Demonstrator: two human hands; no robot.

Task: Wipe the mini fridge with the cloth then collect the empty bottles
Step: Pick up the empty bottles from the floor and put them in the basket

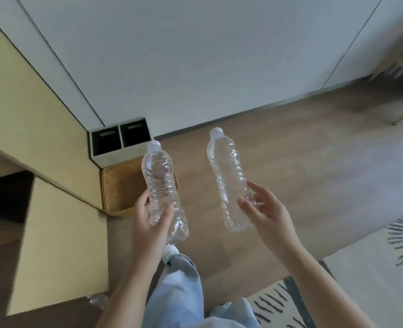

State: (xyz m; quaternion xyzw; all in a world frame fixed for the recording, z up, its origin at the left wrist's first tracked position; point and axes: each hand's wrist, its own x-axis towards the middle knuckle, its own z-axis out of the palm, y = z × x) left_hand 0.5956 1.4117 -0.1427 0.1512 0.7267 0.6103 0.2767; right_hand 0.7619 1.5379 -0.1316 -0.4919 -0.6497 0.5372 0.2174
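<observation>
Two clear, empty plastic bottles with white caps are held up above the wooden floor, caps pointing away from me. My left hand (152, 218) grips the lower half of the left bottle (160, 183), thumb across its front. My right hand (265, 214) holds the right bottle (227, 176) near its base with loosely spread fingers. A third crumpled clear bottle (98, 300) lies on the floor at the bottom left, partly hidden by my left arm. No mini fridge or cloth is in view.
A woven wicker basket (122, 185) stands on the floor just behind the left bottle, beside a small white unit with two dark boxes (120, 140). Yellow cabinets (53, 221) fill the left. A patterned rug (384, 268) lies at right. My legs in light jeans (176, 292) are below.
</observation>
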